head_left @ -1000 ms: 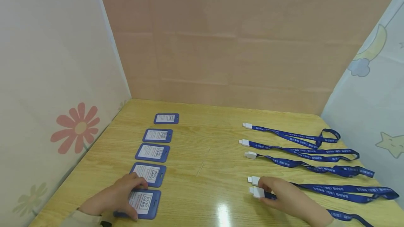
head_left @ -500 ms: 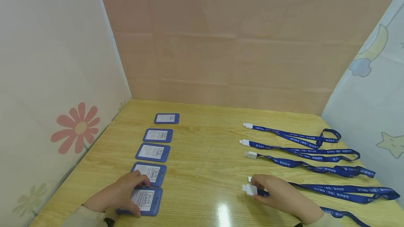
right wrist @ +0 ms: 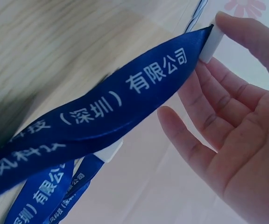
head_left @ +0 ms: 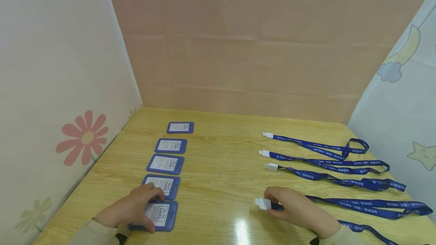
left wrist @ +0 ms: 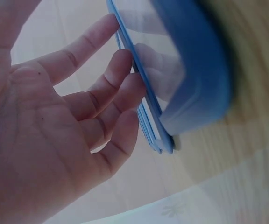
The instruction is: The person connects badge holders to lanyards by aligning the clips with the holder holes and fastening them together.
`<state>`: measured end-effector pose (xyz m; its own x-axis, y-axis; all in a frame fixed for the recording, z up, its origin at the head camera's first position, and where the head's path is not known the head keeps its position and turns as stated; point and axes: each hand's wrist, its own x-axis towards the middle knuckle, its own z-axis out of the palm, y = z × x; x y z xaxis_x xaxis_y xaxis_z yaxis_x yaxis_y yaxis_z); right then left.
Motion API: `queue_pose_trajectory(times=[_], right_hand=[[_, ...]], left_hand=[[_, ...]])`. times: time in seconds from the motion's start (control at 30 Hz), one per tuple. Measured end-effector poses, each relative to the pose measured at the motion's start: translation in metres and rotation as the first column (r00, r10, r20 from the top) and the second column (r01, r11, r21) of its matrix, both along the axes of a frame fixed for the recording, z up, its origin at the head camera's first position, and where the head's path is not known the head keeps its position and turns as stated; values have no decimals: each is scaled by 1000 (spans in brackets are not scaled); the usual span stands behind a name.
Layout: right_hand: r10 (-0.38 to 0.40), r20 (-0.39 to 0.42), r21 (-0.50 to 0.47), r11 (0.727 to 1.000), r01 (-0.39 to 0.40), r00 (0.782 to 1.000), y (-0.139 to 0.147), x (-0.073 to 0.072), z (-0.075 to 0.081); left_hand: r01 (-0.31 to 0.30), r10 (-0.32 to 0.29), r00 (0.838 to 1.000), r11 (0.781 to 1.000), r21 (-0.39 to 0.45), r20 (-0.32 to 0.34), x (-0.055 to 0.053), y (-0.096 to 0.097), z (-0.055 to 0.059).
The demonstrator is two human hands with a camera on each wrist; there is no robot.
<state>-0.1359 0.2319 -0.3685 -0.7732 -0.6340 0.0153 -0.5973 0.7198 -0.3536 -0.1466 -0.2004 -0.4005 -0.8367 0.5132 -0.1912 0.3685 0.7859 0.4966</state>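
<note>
- Here at the near end of the left-hand column, the blue badge holder lies on the wooden table, its slotted end pointing right.
- The left hand spans it: thumb at the near edge, fingertips curled at the far edge, so the holder sits gripped between them. The left wrist view has those fingers slightly parted, tips at the rim.
- It looks like a light, stiff plastic piece, probably smooth enough to slide. The long edges seem the best hold, leaving the slot free; fingers pressed on the glossy face might slip.
- Just beyond, the next badge holder lies so near that the knuckles hang over part of it.
- Across to the right side, the right hand pinches the white clip of the nearest lanyard, connector tip facing left.
- Thumb and fingers close on the clip from opposite sides; in the right wrist view the little finger stands away, touching nothing.
- The strap should handle soft and floppy, twisting easily and trailing; the clip looks hard, small and light. Holding the clip's body, clear of its slim tip, seems the surest grip.
</note>
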Motion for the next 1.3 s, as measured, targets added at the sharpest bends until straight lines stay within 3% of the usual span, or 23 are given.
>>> queue_pose_trajectory(times=[0.3,0.6,0.9,1.3], right_hand=[[10,0,13,1000,-10,1000,-11,-2,0],[25,-10,7,1000,-25,1000,-24,-3,-1],[33,7,-11,999,-33,999,-32,-3,-3],[57,31,-11,998,-57,998,-41,-6,-10]], left_hand=[[39,-38,998,999,20,-57,0,3,0],[30,-29,998,1000,9,-57,-1,10,3],[-30,31,999,999,-36,20,-5,19,8],[-28,31,999,998,-63,37,-8,25,11]])
